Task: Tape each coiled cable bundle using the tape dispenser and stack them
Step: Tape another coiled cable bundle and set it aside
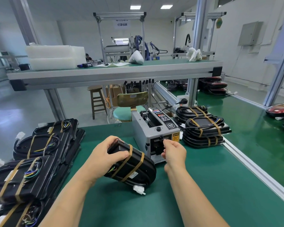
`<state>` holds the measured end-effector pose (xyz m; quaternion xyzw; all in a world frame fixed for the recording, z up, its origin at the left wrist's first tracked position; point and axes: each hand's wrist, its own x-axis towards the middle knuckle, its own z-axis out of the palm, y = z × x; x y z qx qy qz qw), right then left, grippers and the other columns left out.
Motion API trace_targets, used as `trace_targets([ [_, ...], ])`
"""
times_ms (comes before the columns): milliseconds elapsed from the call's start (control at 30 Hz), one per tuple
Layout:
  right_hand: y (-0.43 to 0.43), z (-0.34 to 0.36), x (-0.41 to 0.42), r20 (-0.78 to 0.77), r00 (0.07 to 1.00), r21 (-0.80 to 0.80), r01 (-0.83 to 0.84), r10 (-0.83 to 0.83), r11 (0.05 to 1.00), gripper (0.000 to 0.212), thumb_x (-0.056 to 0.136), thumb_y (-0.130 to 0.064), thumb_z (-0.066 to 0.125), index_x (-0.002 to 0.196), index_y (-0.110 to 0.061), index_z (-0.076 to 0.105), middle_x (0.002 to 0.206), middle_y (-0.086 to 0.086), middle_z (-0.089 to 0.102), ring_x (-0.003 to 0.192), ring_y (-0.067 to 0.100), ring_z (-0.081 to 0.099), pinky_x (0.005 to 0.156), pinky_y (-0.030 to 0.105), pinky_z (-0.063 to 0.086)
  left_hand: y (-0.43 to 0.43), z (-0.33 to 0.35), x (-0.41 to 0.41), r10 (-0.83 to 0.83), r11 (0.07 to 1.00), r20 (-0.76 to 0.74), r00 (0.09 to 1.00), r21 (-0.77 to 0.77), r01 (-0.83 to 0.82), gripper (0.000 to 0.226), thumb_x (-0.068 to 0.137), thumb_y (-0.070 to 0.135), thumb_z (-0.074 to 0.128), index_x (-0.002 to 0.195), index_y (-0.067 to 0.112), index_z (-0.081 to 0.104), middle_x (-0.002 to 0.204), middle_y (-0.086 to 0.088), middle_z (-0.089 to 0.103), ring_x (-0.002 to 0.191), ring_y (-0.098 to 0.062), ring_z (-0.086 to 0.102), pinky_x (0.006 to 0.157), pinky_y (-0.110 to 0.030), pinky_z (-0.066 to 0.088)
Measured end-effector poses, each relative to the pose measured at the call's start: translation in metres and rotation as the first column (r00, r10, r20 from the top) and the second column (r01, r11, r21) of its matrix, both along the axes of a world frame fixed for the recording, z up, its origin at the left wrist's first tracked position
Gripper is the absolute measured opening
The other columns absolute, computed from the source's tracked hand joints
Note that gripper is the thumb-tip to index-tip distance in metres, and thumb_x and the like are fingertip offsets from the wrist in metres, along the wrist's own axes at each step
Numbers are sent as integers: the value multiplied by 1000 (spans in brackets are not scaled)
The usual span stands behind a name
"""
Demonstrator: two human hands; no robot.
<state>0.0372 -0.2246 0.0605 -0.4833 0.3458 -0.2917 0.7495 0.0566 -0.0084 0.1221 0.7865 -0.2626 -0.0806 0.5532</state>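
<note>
While the left hand [105,158] grips a twice-taped cable bundle [134,167] beside the tape dispenser [154,128], the right hand [174,151] curls its fingers at the outlet; whether they hold tape, I cannot tell. Taped stacks [203,130] on both sides suggest much is done.

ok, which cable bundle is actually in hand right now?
The tilted bundle in front of the tape dispenser, gripped by the left hand. The others lie flat in the left stacks and the right stack.

bundle [138,167]: black, two tan bands, tilted | tape dispenser [154,133]: grey, upright, just behind; tape unclear
</note>
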Motion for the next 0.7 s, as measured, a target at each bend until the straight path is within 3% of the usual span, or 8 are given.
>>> trace_targets([
  [267, 5, 1, -3, -15, 1000, -47, -20, 19, 999, 16, 96, -14, 60, 81, -14, 63, 54, -1, 43, 52, 14, 36, 56, 26, 41, -2, -6, -1, 38, 998, -13, 999, -39, -39, 34, 68, 37, 67, 96, 18, 61, 92, -2, 70, 90, -20, 65, 75, -28, 51],
  [467, 13, 7, -20, 71, 993, 42, -98, 95, 994, 22, 95, -12, 62, 73, -13, 57, 54, -4, 43, 46, 9, 37, 47, 19, 39, -2, -26, -5, 43, 978, -113, 993, -196, -64, 35, 68, 30, 72, 98, 14, 63, 93, -2, 72, 87, -15, 67, 79, -29, 49],
  [567, 22, 14, -31, 151, 980, -19, -129, 130, 991, 13, 91, -13, 69, 78, -16, 70, 56, -9, 55, 53, 7, 47, 53, 17, 46, -4, -42, -9, 11, 950, -225, 974, -302, -81, 49, 62, 34, 76, 102, 11, 62, 100, -9, 72, 92, -19, 66, 81, -32, 49],
  [633, 26, 22, -36, 204, 965, -95, -148, 165, 984, 14, 90, -13, 70, 78, -18, 72, 62, -11, 62, 58, 4, 52, 58, 16, 47, -5, -51, -11, -2, 930, -288, 958, -353, -104, 45, 69, 25, 74, 109, 9, 61, 108, -15, 70, 97, -24, 66, 83, -34, 50],
  [700, 32, 31, -38, 218, 950, -193, -181, 222, 964, 13, 90, -13, 70, 79, -19, 72, 66, -13, 63, 59, 1, 52, 60, 13, 47, -7, -57, -13, -2, 914, -323, 946, -384, -129, 41, 75, 17, 70, 115, 15, 59, 110, -11, 69, 95, -18, 66, 79, -28, 51],
])
